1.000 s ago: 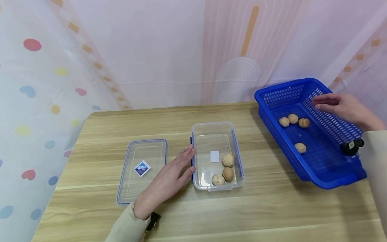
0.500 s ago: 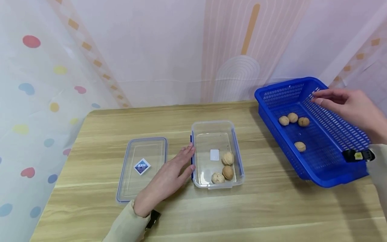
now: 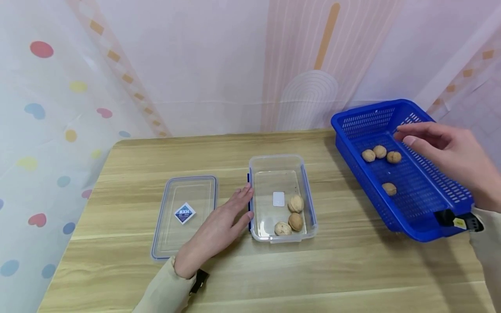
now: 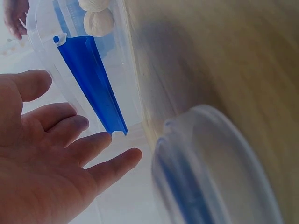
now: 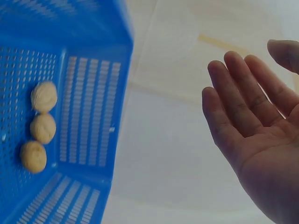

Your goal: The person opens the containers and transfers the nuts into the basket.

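A clear plastic food container [image 3: 266,219] stands uncovered on the table, with three walnuts [image 3: 295,221] in its near right corner. My left hand [image 3: 219,228] rests its fingertips at the container's left side, by the blue side clip [image 4: 91,77]; its fingers are extended and hold nothing. At the right, my right hand [image 3: 455,152] hovers above a blue plastic basket [image 3: 362,182], palm bare in the right wrist view. Inside the basket lie several walnuts [image 3: 379,151], three grouped near the far end and one [image 3: 389,189] apart.
A clear lid [image 3: 168,234] with a blue seal and a diamond label lies flat left of the container, partly behind the left forearm. The wooden table [image 3: 313,278] meets a patterned cloth backdrop [image 3: 215,69] at its far edge.
My right hand has shifted slightly left and nearer over the basket, its wrist lowering in view. The left hand, the container and the walnuts keep their places.
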Motion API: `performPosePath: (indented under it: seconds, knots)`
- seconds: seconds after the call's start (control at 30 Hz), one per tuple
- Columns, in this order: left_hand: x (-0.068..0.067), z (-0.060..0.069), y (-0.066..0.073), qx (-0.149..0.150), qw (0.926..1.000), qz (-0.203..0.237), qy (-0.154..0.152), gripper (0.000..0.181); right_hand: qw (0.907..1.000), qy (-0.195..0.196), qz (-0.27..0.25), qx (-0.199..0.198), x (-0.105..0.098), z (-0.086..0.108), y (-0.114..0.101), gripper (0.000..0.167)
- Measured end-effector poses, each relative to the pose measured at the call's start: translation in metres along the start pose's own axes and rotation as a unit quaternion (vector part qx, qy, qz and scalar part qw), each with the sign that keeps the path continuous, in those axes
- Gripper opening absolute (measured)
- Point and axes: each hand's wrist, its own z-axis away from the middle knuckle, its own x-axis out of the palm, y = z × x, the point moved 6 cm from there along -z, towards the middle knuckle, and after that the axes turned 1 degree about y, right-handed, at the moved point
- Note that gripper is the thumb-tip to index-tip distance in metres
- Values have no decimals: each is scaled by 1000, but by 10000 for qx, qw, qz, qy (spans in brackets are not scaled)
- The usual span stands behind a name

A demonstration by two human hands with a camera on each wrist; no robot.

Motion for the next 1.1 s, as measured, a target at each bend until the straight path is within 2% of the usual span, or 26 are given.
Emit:
performPosePath:
  seconds: [0.17, 0.43, 0.7, 0.87, 1.1]
  knots:
    - [0, 0, 0, -17, 10000, -19, -6, 59, 9998, 179, -41, -76, 5, 11, -12, 36]
    - [1, 0, -1, -40, 10000, 0, -1, 59, 9960, 295, -494, -681, 21, 27, -39, 30]
    - [2, -1, -1, -81, 10000, 31, -28, 58, 9867, 229, -827, -1384, 50, 41, -65, 33]
    - [2, -1, -1, -63, 10000, 46, 4, 58, 9801, 218, -977, -1716, 68, 47, -73, 37]
    - [3, -1, -3, -66, 10000, 52, -10, 58, 9792, 39, -973, -1779, 99, 50, -75, 36]
